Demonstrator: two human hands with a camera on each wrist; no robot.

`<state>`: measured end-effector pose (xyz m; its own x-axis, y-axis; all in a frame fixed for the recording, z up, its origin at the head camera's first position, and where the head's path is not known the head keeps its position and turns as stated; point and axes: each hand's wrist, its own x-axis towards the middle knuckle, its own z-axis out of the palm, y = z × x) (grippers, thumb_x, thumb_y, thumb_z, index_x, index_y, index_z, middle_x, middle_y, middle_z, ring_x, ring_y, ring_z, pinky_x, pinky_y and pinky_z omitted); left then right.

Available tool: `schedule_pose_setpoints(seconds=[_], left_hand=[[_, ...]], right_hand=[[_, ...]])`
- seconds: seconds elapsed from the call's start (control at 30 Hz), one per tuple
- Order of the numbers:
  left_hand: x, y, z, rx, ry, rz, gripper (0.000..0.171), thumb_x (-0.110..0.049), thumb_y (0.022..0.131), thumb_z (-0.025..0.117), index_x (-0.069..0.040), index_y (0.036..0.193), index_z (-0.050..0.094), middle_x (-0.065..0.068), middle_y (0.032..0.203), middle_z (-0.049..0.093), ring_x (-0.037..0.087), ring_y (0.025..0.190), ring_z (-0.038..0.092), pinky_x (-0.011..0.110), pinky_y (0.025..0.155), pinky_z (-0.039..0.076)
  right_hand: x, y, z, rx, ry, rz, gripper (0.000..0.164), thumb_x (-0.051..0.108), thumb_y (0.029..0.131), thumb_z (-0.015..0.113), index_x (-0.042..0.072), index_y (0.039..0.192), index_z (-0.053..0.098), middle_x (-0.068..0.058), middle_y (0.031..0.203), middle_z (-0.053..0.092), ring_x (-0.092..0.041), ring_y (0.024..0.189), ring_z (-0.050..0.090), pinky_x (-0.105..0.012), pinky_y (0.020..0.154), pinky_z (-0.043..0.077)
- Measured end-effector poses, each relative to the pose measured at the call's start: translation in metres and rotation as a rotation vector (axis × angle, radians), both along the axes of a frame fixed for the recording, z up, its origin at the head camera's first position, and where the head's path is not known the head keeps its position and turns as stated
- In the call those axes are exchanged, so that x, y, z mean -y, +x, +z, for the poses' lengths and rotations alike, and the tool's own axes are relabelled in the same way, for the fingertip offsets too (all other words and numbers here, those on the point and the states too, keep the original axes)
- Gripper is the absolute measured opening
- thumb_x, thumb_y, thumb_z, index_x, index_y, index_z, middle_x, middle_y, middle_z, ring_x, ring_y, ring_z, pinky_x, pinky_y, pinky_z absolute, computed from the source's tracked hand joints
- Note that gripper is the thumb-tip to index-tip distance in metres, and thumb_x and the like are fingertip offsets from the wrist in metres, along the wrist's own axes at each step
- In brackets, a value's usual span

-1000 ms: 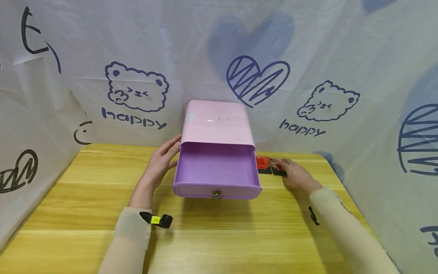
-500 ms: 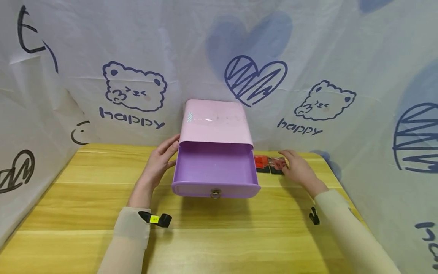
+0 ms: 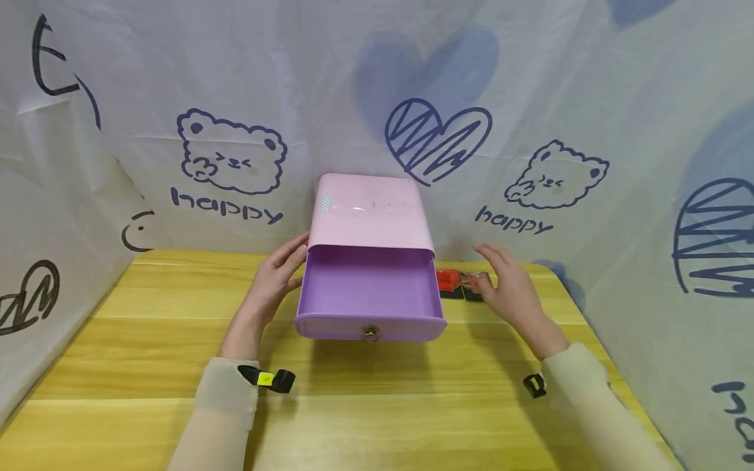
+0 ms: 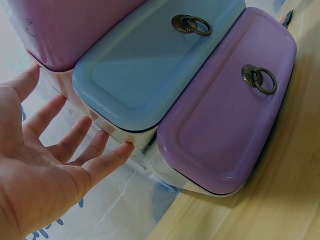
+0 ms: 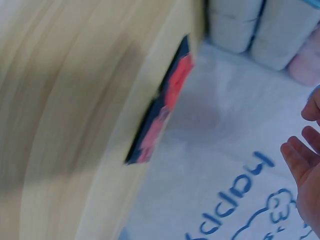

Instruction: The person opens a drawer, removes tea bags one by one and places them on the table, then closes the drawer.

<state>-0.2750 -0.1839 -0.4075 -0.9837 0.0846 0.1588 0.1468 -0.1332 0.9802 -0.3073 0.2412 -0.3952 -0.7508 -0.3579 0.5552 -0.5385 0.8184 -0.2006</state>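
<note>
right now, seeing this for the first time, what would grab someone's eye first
First, the open purple drawer at the centre of the head view, jutting from the pink-topped cabinet. Then the two red-and-black items on the table to its right, the right hand close by.

Only word I can actually read on my feeds is "happy", in dark blue on the white backdrop cloth (image 3: pixel 336 118): once under one bear drawing (image 3: pixel 232 152), again under the other bear drawing (image 3: pixel 556 174). My right wrist cam catches one too, upside down. The yellow tag (image 3: pixel 266 379) on the left wrist strap (image 3: pixel 247 374) and any print on the red packet (image 3: pixel 448 280) are too tiny for me.
</note>
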Motion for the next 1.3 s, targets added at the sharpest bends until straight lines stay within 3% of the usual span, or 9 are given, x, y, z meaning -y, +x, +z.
schedule_pose_setpoints(seconds=[0.1,0.3,0.5,0.67,0.73,1.0,1.3], left_hand=[[0.000,0.000,0.000,-0.001,0.005,0.000,0.048,-0.041,0.090,0.053,-0.025,0.134,0.045,0.001,0.141,0.037,0.018,0.119,0.038,0.054,0.096,0.038],[-0.001,0.001,0.001,0.004,0.010,0.000,0.048,-0.040,0.090,0.053,-0.024,0.135,0.045,0.001,0.141,0.038,0.018,0.119,0.039,0.054,0.096,0.039],[-0.001,0.001,0.000,0.005,0.006,0.003,0.049,-0.041,0.090,0.053,-0.023,0.135,0.045,0.002,0.140,0.038,0.018,0.119,0.039,0.052,0.095,0.040],[-0.001,0.001,0.000,0.002,-0.002,0.005,0.050,-0.042,0.090,0.053,-0.023,0.135,0.045,0.003,0.140,0.039,0.018,0.119,0.039,0.053,0.095,0.040],[-0.001,0.001,0.000,0.001,-0.004,0.004,0.050,-0.042,0.089,0.053,-0.022,0.135,0.045,0.003,0.140,0.039,0.018,0.119,0.039,0.053,0.096,0.039],[-0.001,0.001,0.001,0.006,0.000,-0.001,0.051,-0.043,0.089,0.054,-0.023,0.135,0.045,0.002,0.141,0.038,0.017,0.120,0.038,0.054,0.097,0.038],[-0.001,0.000,0.000,0.000,0.010,-0.003,0.050,-0.041,0.089,0.053,-0.022,0.135,0.044,0.003,0.141,0.038,0.018,0.120,0.038,0.052,0.096,0.040]], right_hand=[[0.008,0.007,0.005,-0.099,-0.040,0.057,0.055,0.006,0.078,0.057,0.015,0.131,0.047,-0.005,0.131,0.047,-0.020,0.101,0.051,-0.037,0.060,0.050],[0.023,0.021,0.013,-0.241,-0.124,0.152,0.049,0.007,0.077,0.054,0.011,0.126,0.053,-0.008,0.126,0.053,-0.014,0.088,0.053,-0.031,0.056,0.053],[0.040,0.038,0.025,-0.346,-0.213,0.215,0.041,0.007,0.079,0.052,0.009,0.120,0.058,-0.006,0.121,0.056,-0.011,0.076,0.054,-0.027,0.054,0.052],[0.060,0.055,0.038,-0.442,-0.255,0.275,0.037,0.006,0.078,0.054,0.007,0.114,0.062,-0.008,0.115,0.059,-0.018,0.088,0.055,-0.029,0.066,0.051],[0.069,0.063,0.045,-0.468,-0.274,0.305,0.036,0.005,0.076,0.055,0.006,0.111,0.063,-0.010,0.112,0.061,-0.022,0.097,0.054,-0.032,0.072,0.051],[0.104,0.100,0.071,-0.547,-0.357,0.411,0.028,-0.001,0.072,0.054,0.001,0.096,0.067,-0.012,0.096,0.065,-0.025,0.082,0.055,-0.034,0.064,0.045],[0.118,0.114,0.065,-0.574,-0.380,0.489,0.026,0.003,0.074,0.056,0.001,0.097,0.067,-0.012,0.097,0.065,-0.027,0.088,0.056,-0.037,0.072,0.047]])
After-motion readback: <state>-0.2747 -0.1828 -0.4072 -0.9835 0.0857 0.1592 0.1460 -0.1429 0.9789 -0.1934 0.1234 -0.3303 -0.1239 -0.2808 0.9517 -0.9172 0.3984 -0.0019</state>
